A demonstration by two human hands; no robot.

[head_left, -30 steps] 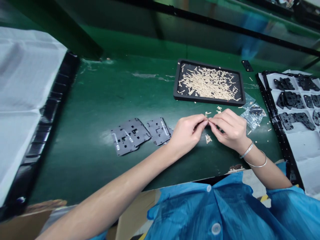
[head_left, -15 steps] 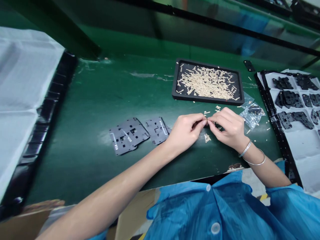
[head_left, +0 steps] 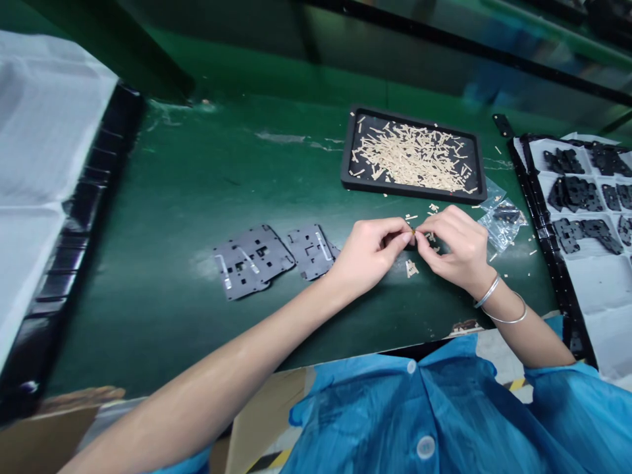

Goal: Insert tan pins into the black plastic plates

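My left hand (head_left: pixel 372 250) is closed in a pinch, its thumb and forefinger on a tiny yellowish-brown piece (head_left: pixel 413 232) too small to name. My right hand (head_left: pixel 454 247) pinches from the other side, fingertips meeting those of the left; what it grips is mostly hidden. Both hands are above the green table (head_left: pixel 197 178). Beyond them stands a black tray (head_left: pixel 345 161) holding a heap of small cream-coloured strips (head_left: pixel 419 158). Loose cream pieces (head_left: pixel 411 268) lie around the fingers. Flat dark grey plates (head_left: pixel 254 260) with silvery strips rest left of my left hand.
A clear plastic bag (head_left: pixel 501 227) with dark contents lies right of my right hand. A compartmented tray (head_left: pixel 530 178) with black parts (head_left: pixel 575 194) stands at the right. At the left is a black-edged, white-lined tray (head_left: pixel 93 204). A small black part (head_left: pixel 502 125) lies at the back.
The view has shifted slightly. My fingertips still meet in a pinch, and a yellowish-brown bit now shows between them. The trays and grey plates stay in place.
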